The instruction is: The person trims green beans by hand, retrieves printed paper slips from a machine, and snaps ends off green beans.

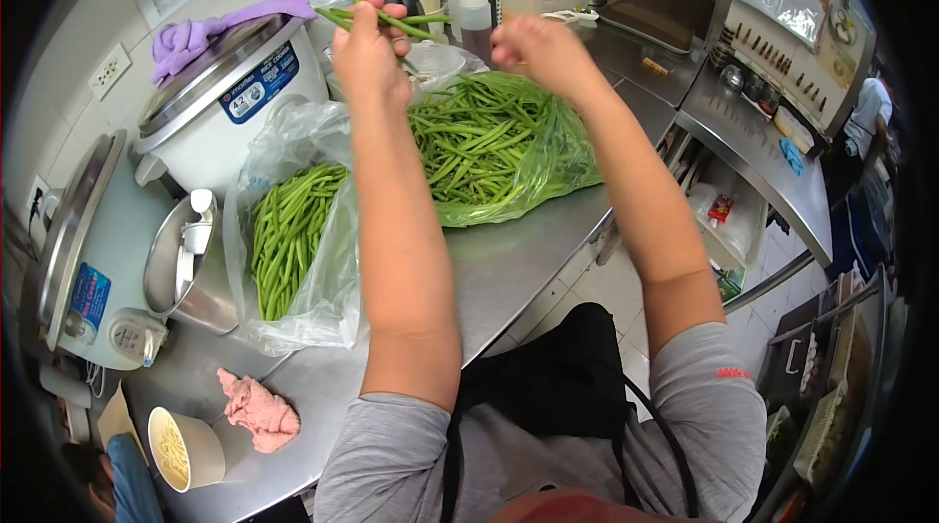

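1. While the left hand (pixel 370 45) pinches a few green beans (pixel 423 32) in a nearly closed grip, the right hand (pixel 540 48) is raised nearby — fingers curled, though whether they hold anything I cannot tell.
2. More green beans fill the green bag (pixel 567 156) on the tabletop (pixel 509 264).
3. Beside it, a clear bag (pixel 328 303) holds another pile.
4. White utensils (pixel 197 235) stand in a metal pot (pixel 213 303) — pale strands (pixel 172 454) lie in a cup (pixel 205 452).

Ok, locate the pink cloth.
In the head view, the pink cloth lies on the counter at the lower left, just right of the white cup.
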Available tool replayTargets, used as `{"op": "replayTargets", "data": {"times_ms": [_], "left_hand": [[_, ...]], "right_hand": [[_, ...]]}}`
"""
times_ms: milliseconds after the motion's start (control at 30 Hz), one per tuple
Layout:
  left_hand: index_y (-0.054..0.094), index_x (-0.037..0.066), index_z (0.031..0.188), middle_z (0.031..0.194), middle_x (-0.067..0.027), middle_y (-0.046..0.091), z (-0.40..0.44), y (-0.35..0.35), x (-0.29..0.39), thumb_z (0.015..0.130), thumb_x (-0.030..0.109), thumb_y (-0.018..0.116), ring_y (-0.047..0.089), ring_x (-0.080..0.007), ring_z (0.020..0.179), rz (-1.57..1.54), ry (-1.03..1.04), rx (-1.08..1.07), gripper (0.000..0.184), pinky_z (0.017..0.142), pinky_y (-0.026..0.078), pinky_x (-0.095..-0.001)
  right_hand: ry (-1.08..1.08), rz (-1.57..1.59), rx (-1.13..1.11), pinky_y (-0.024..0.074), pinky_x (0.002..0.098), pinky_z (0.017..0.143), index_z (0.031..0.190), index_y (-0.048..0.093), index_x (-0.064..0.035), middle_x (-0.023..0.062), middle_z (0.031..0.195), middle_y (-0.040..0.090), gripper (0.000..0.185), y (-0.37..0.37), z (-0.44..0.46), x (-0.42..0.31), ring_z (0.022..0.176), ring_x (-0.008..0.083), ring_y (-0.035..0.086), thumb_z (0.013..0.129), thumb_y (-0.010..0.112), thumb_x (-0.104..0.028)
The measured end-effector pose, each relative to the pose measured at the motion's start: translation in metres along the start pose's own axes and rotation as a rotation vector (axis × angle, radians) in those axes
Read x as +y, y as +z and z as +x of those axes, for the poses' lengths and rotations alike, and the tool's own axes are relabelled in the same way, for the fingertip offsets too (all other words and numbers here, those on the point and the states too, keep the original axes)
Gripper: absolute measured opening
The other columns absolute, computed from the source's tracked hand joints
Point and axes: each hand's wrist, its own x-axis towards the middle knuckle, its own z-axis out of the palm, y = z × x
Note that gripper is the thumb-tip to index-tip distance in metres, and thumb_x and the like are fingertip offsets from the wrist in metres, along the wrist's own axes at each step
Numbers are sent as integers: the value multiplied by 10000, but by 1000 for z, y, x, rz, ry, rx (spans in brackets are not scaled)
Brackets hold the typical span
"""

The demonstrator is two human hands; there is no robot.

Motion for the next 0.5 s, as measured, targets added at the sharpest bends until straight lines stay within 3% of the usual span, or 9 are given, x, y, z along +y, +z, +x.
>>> {"op": "replayTargets", "data": {"times_ms": [67,100,200,233,300,400,433,500], "left_hand": [[435,14,878,674,-75,517,2,-3,6,832,167,397,448,-112,518,85,-15,70,164,433,359,-237],[435,14,881,664,-70,512,2,-3,6,832,168,397,450,-115,518,124,-25,106,166,439,362,-240],[448,16,867,636,-45,496,-4,4,1,821,176,428,460,-117,523,-21,-75,71,168,439,357,-236],[455,21,874,625,-39,481,-3,2,0,815,183,445,456,-115,531,30,-109,7,173,447,357,-235],[469,32,890,605,-27,451,-4,0,0,804,198,480,447,-110,548,134,-175,-121,188,463,358,-232],[508,27,869,556,-12,423,-12,6,1,757,229,551,425,-82,531,725,-233,-321,235,449,349,-221],[542,3,859,559,-14,463,-11,2,-9,716,222,590,437,-92,535,953,-132,-410,266,479,364,-239],[552,-3,853,592,-30,499,-10,0,-25,706,207,592,454,-115,545,1113,-140,-573,259,513,378,-260]], "right_hand": [[-130,-649,-230,432,307,616,870,579,-97,80,732,575,187,1,-3,27,631,212,531,796,454,-215],[-32,-831,-361,414,367,700,900,600,-174,74,823,572,193,4,-11,21,754,267,527,777,464,-234],[-107,-1111,-514,390,383,746,904,602,-181,74,892,553,194,13,-26,26,856,255,500,754,486,-223],[-40,-1119,-575,368,399,775,868,607,-169,68,940,531,177,16,-27,21,920,253,469,745,488,-212],[-79,-1118,-558,383,388,751,828,605,-155,71,896,542,154,16,-25,18,883,250,487,736,493,-207],[-197,-1125,-459,403,374,708,772,592,-120,74,833,554,132,10,-19,13,828,244,510,723,499,-200],[-245,-1128,-413,409,369,692,755,586,-106,75,812,558,131,7,-16,11,809,242,517,719,500,-198],[-372,-1154,-285,415,363,668,741,582,-91,73,784,561,132,3,-11,9,784,237,525,713,503,-192]]}}
